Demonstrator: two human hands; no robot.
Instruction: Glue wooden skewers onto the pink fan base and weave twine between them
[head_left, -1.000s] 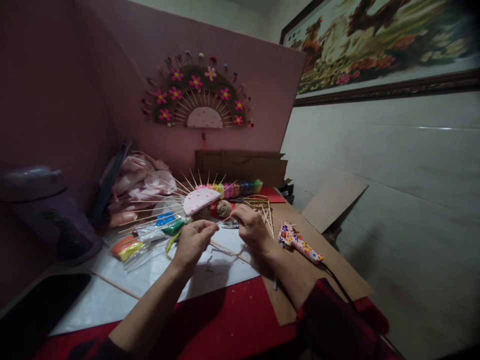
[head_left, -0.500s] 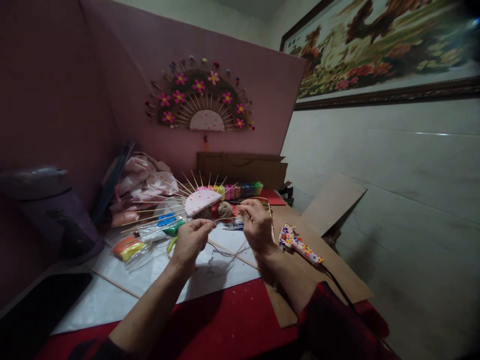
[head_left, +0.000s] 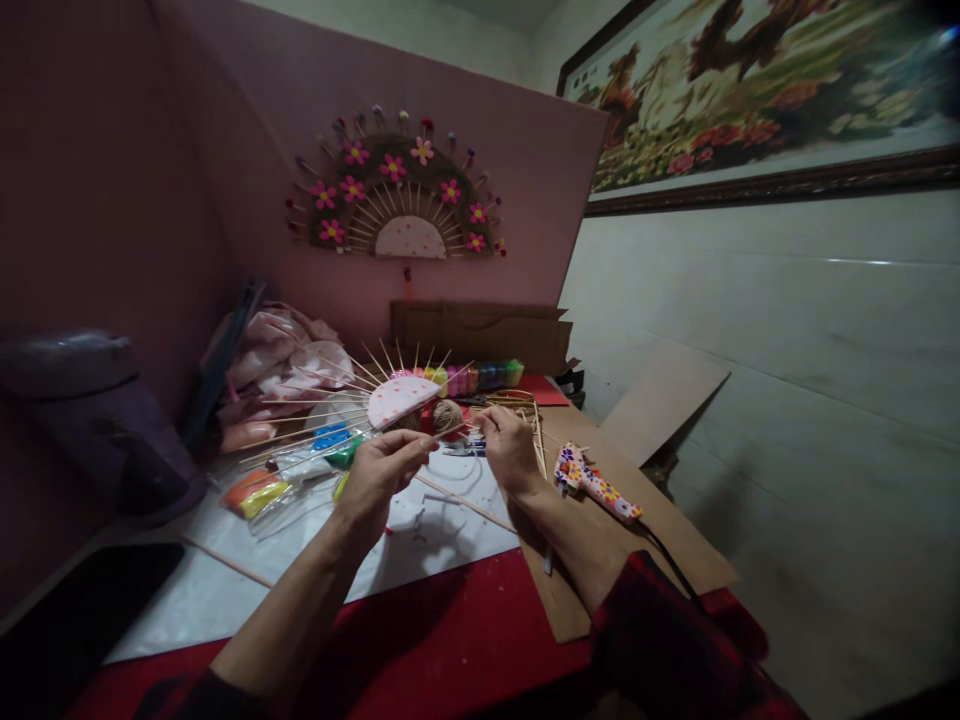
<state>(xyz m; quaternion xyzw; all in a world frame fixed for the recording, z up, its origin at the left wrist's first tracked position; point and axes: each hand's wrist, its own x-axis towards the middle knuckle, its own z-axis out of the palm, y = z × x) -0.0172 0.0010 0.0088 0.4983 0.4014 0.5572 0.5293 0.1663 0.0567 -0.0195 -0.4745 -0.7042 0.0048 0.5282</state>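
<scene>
My left hand (head_left: 379, 478) pinches the near end of a thin wooden skewer (head_left: 448, 433), which runs towards my right hand (head_left: 509, 447). The right hand's fingers are curled at the skewer's far end, with thin twine trailing below it. Just behind the hands lies a half-made fan: a pink dotted half-disc (head_left: 402, 396) with several skewers fanning out to the left. A ball of jute twine (head_left: 448, 413) sits beside it. More loose skewers (head_left: 535, 436) lie to the right of my right hand.
A flower-patterned glue gun (head_left: 595, 483) lies on brown cardboard (head_left: 679, 550) at right. Coloured clay packets (head_left: 259, 493) and a row of paint pots (head_left: 484, 376) sit on white paper. A finished flower fan (head_left: 397, 195) hangs on the pink board. A dark phone (head_left: 75, 620) lies at left.
Both hands have lifted slightly and drawn closer to the fan, still holding the skewer between them. The camera shifted a little.
</scene>
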